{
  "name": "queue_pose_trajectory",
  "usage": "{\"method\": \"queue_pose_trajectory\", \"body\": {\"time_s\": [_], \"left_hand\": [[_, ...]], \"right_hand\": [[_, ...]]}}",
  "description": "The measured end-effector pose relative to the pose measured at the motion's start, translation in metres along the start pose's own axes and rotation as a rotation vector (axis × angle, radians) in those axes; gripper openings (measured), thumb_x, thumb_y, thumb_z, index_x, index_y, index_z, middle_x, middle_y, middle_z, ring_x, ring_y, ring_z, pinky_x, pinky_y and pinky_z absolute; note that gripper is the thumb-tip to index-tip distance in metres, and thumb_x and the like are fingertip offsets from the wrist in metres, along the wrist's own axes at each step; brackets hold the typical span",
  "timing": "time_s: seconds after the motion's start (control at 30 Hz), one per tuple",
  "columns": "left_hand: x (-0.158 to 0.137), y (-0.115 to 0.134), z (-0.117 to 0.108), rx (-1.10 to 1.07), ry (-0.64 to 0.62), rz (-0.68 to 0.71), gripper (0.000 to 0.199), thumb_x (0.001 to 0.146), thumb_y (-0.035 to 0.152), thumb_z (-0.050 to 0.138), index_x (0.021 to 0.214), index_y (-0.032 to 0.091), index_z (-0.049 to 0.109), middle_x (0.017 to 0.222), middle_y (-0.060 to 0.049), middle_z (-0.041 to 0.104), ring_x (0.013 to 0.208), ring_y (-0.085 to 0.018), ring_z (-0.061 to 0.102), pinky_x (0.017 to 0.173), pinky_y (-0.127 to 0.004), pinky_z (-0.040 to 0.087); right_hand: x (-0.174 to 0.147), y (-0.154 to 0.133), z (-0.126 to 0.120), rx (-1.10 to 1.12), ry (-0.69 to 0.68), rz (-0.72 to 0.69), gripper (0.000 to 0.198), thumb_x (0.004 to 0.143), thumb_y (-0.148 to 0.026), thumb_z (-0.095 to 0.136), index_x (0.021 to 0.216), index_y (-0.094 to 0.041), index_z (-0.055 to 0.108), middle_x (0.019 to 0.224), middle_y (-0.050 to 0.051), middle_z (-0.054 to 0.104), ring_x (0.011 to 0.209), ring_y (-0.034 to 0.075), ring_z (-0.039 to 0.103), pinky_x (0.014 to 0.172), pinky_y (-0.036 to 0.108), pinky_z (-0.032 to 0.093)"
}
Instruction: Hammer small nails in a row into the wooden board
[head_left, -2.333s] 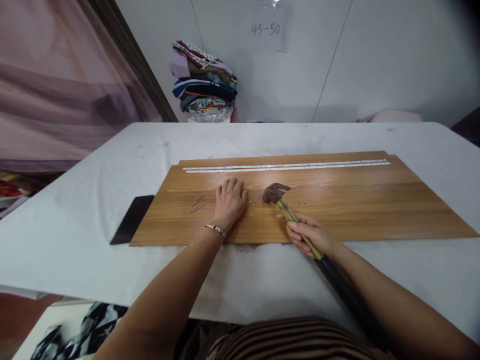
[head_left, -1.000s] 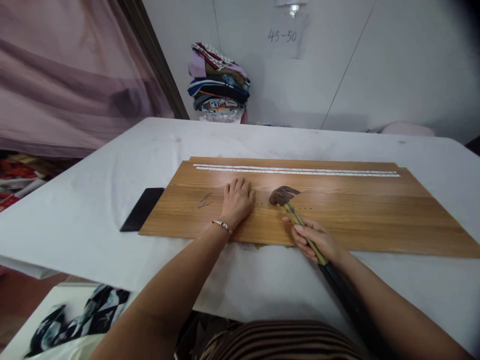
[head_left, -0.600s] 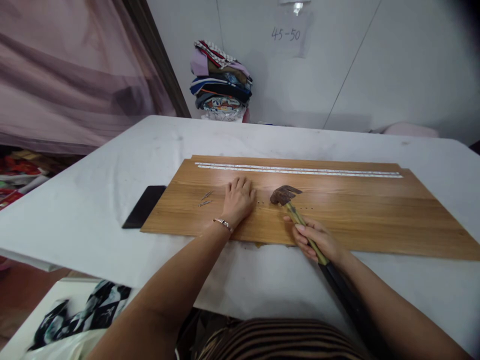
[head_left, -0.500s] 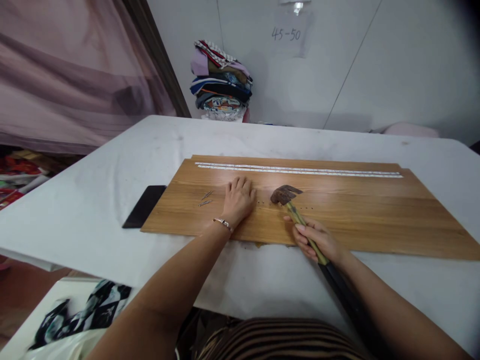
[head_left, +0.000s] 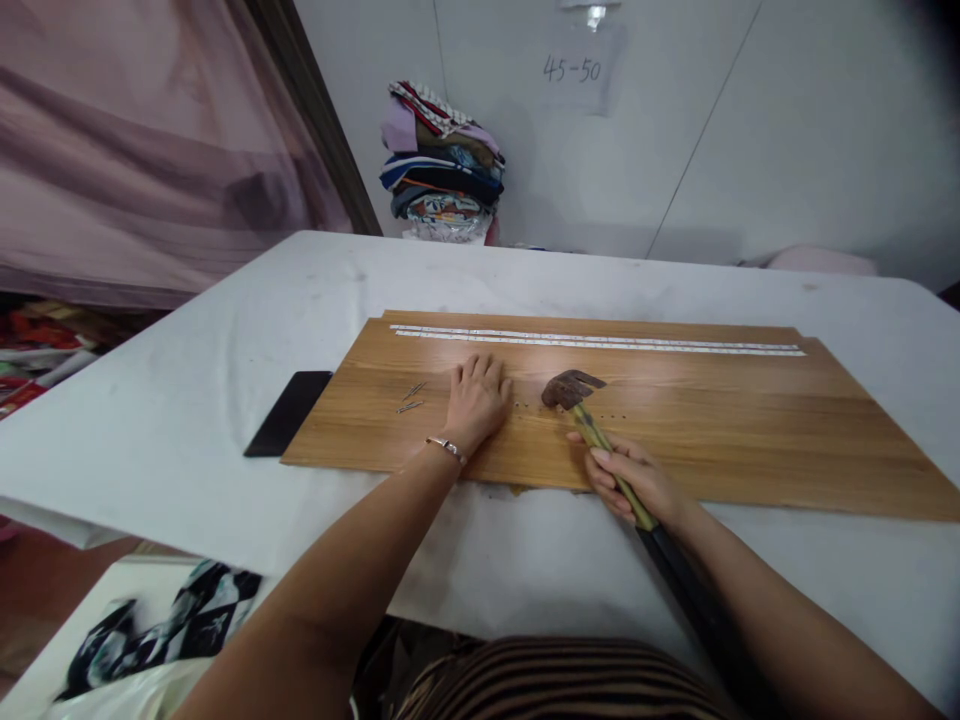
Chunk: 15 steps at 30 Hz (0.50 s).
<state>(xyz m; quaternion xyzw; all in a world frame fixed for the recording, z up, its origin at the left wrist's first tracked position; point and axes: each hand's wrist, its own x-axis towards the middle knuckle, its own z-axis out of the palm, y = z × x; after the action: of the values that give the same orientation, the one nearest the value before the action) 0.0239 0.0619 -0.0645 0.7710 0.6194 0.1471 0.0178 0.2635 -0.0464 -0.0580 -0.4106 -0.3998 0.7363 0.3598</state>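
A long wooden board [head_left: 720,430] lies on a white table [head_left: 225,330]. My left hand [head_left: 476,398] rests flat on the board, fingers together, holding nothing. My right hand [head_left: 634,480] grips the yellow handle of a rusty claw hammer [head_left: 570,388], whose head rests on the board over a row of small nail heads [head_left: 611,412]. Two loose nails [head_left: 411,398] lie on the board left of my left hand. A white strip [head_left: 600,342] runs along the board's far edge.
A black phone [head_left: 289,425] lies on the table at the board's left end. A pile of folded clothes [head_left: 439,165] stands against the wall behind. A pink curtain [head_left: 135,150] hangs at the left. A patterned bag [head_left: 172,630] sits below the table edge.
My head has turned a little to the left since the earliest frame, shifting the scene rightward. Both hands and the hammer have kept their places on the board.
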Motion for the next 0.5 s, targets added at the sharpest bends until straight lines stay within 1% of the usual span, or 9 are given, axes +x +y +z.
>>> {"method": "queue_pose_trajectory", "body": {"time_s": [0.23,0.5], "left_hand": [[-0.0007,0.0012,-0.0014,-0.001,-0.003,0.01,0.032,0.104,0.03,0.043,0.124,0.021,0.066,0.147,-0.014,0.062,0.141,-0.032,0.049,0.119,-0.053,0.036],[-0.0005,0.0016,-0.0022,-0.008,-0.008,0.0,0.033,0.104,0.03,0.043,0.126,0.021,0.065,0.149,-0.013,0.06,0.142,-0.031,0.049,0.121,-0.053,0.035]], "right_hand": [[-0.0006,0.0,0.0005,-0.012,-0.008,-0.005,0.056,0.088,-0.049,0.071,0.134,-0.02,0.062,0.062,-0.01,0.046,0.035,0.004,0.031,0.03,0.016,0.03],[-0.0004,-0.0008,-0.0001,-0.012,-0.009,0.006,0.055,0.087,-0.05,0.073,0.132,-0.02,0.064,0.062,-0.01,0.046,0.035,0.004,0.031,0.03,0.017,0.032]]}}
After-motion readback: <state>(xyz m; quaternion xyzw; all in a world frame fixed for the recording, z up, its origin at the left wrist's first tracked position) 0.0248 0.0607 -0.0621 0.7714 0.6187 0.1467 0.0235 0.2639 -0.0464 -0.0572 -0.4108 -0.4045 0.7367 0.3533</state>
